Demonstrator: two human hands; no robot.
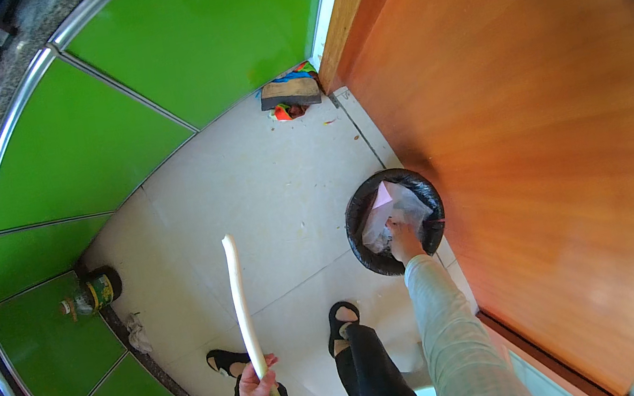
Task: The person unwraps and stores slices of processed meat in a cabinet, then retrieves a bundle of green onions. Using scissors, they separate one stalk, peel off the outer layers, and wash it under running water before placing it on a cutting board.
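Observation:
A long scallion (242, 307), with a white stalk and green leaves at its lower end, is held in my left hand (257, 388). Its white end points away from me, above the floor. My right hand (404, 240) reaches down into a round trash bin (367, 255) lined with a black plastic bag. Clear crumpled plastic (409, 199) and a pink scrap (382, 195) lie inside it. The fingers of that hand are against the plastic and partly hidden, so I cannot tell whether they grip anything.
An orange wooden door (527, 123) stands right beside the bin. Green cabinet panels (83, 153) line the left. A bottle (95, 294) stands by the cabinets, near a crumpled whitish thing (137, 333). Folded cloth or packaging (290, 92) lies in the corner. Small debris dots the tiled floor (254, 189).

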